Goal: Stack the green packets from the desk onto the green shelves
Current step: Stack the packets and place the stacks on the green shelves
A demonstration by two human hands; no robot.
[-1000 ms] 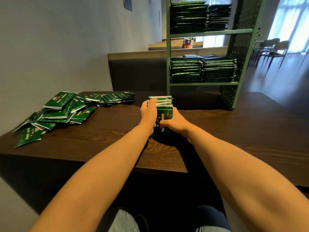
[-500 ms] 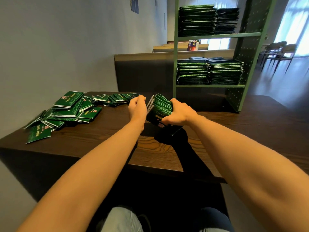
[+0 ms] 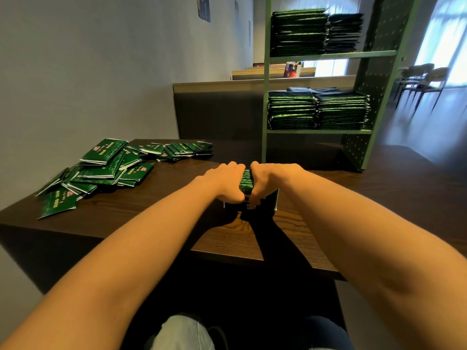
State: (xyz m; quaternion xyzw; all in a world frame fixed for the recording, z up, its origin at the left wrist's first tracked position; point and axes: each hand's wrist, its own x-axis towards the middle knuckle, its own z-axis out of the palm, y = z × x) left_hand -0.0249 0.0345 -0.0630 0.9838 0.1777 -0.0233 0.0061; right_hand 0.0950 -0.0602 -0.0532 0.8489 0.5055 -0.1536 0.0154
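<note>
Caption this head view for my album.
Left hand and right hand grip a bundle of green packets on the desk; loose packets lie left, green shelves ahead.

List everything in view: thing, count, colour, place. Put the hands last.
bundle of packets: one, green, upright at the desk's front, between both hands
loose packets: one scattered pile, too many to count, green, on the desk's left part
desk: one, dark brown wood, in front of the person
shelves: one unit, two boards in view, green, at the desk's far side
shelved stacks: four, green to dark, two side by side on each board
chairs: at least two, pale, far right by the windows
left hand: one, grips the bundle's left side
right hand: one, grips the bundle's right side
</note>
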